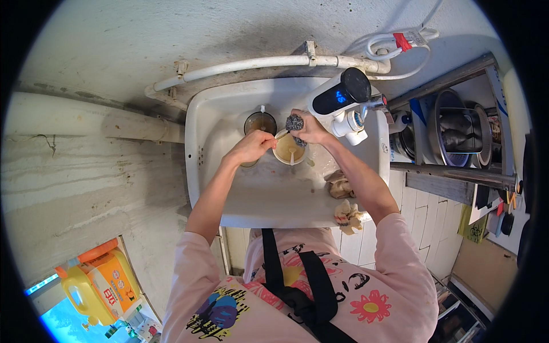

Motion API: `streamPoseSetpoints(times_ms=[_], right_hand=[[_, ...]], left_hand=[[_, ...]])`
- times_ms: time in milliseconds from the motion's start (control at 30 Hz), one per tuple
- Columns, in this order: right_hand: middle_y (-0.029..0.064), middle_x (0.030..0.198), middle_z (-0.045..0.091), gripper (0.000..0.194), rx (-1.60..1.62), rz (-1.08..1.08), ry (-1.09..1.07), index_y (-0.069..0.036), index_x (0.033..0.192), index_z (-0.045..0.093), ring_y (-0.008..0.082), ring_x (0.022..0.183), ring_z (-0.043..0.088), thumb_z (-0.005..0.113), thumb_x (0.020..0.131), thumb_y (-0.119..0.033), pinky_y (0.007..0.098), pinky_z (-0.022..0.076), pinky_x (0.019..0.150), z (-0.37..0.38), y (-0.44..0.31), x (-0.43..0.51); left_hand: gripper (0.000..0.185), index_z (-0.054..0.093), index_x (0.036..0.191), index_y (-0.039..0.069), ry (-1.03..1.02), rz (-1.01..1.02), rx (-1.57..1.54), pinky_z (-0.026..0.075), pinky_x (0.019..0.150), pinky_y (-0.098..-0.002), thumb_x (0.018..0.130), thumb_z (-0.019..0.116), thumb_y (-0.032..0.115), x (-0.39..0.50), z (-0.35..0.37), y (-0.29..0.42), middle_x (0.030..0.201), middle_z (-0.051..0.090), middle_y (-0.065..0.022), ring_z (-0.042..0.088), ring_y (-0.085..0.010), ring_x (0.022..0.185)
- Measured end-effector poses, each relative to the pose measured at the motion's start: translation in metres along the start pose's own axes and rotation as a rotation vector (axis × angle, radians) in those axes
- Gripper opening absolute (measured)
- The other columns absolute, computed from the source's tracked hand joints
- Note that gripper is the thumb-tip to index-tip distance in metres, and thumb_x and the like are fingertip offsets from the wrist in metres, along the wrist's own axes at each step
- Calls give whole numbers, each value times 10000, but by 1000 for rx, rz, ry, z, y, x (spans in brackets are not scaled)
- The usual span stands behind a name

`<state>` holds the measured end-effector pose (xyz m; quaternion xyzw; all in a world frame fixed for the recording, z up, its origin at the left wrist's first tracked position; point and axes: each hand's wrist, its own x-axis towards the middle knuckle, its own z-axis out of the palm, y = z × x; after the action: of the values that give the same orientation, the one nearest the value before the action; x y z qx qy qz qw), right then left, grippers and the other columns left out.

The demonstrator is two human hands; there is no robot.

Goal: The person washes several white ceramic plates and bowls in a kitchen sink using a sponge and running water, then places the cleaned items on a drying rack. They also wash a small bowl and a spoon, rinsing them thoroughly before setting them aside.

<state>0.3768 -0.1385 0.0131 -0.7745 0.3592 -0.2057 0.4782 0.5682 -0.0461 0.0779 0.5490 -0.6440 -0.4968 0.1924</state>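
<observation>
In the white sink basin [274, 201], my left hand [253, 147] pinches a thin utensil [282, 135], probably a spoon or similar; its far end is hidden by my other hand. My right hand [314, 127] grips a grey steel-wool scourer [294, 122] pressed about that utensil. Below both hands sits a pale bowl [283, 153] of cloudy yellowish liquid, with a white spoon [292, 157] in it. A dark-rimmed round vessel [260, 123] holding brownish liquid stands behind my left hand. Another rounded item [249, 163] is mostly covered by that hand.
An electric water-heating faucet [339, 96] with a lit display juts over the basin's right back. Two crumpled rags [339, 185] [348, 215] lie at its right and front rim. White pipe [257, 63] runs along the wall. Metal bowls [450, 128] fill a rack at right; a yellow jug [103, 285] stands lower left.
</observation>
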Motion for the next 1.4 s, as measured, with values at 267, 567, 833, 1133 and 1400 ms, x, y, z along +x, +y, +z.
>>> streamPoseSetpoints(times_ms=[267,567,833,1133,1400], right_hand=[[75,784,564,200,1107,430,518,-16,931,513,168,633,549,550,755,-103,277,455,562,46,12,1],[93,737,570,273,1568,616,300,-17,864,518,167,594,544,588,765,-262,252,453,513,39,-5,-11],[76,676,556,250,1403,598,320,-44,816,509,158,549,536,605,762,-268,246,422,435,40,-1,-6],[76,763,554,200,1461,475,635,-51,918,509,181,569,537,562,766,-170,274,459,490,56,9,-2],[95,767,555,243,1340,563,526,10,942,531,194,582,545,563,742,-126,283,458,527,54,-18,-1]], left_hand=[[226,598,738,14,481,-96,-173,290,436,-238,838,496,190,15,74,-7,492,407,31,360,-60,469],[250,570,714,-26,483,-239,-290,407,520,-297,838,474,168,26,69,0,556,544,-117,514,-166,514],[188,556,702,-3,629,-16,-189,316,431,-260,806,417,68,30,82,-1,491,449,-51,390,-103,434],[387,502,670,26,637,-226,-158,362,512,-307,884,355,313,18,110,-2,527,442,-49,441,-153,513],[313,440,614,37,673,-224,-465,261,429,-235,861,413,228,25,99,-13,531,388,32,329,-65,481]])
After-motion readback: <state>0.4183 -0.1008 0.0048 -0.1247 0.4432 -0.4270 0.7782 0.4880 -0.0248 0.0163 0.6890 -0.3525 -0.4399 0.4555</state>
